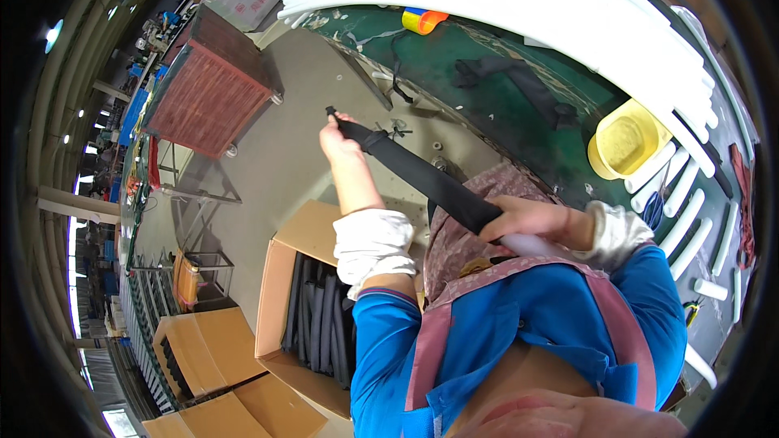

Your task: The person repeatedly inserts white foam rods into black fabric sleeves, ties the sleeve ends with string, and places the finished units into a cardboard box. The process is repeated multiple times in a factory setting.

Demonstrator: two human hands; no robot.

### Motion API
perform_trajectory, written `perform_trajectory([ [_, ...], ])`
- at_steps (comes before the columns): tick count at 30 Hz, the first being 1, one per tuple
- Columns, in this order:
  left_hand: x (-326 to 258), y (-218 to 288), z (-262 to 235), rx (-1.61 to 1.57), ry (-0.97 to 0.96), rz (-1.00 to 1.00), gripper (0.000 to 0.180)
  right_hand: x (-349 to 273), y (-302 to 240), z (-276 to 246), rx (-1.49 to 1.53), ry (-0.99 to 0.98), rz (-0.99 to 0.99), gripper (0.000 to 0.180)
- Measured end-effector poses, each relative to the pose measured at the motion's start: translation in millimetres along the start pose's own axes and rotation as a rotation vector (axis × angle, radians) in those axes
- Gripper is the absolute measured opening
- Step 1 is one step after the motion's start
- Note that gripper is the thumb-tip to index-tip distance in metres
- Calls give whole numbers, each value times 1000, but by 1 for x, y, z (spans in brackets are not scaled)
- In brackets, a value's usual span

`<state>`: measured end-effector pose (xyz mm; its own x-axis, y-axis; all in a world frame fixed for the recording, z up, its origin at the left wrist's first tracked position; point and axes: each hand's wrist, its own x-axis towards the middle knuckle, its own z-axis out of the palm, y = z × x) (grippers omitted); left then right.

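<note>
The black sleeve (422, 178) runs slanted between both hands. The left hand (337, 136) pinches its far end; the right hand (527, 219) is clamped on its near end, over the white tube (527, 245).

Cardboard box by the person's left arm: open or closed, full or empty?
Open and partly filled: the cardboard box has its flaps up, and black sleeved tubes lie packed side by side inside.

a yellow tub (623, 143) beside white tubes (683, 223), an open cardboard box (280, 276) holding black sleeves (318, 320)
</note>
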<state>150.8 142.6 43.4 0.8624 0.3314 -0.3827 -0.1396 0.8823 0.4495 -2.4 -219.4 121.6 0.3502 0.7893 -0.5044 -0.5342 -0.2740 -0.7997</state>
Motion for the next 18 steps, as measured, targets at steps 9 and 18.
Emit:
perform_trajectory([
  [9,-77,-25,55,-1,-208,166,38,-10,17,-13,-118,147,-90,25],
  [18,-131,-79,55,315,-375,21,30,25,30,-6,-189,279,-300,32],
])
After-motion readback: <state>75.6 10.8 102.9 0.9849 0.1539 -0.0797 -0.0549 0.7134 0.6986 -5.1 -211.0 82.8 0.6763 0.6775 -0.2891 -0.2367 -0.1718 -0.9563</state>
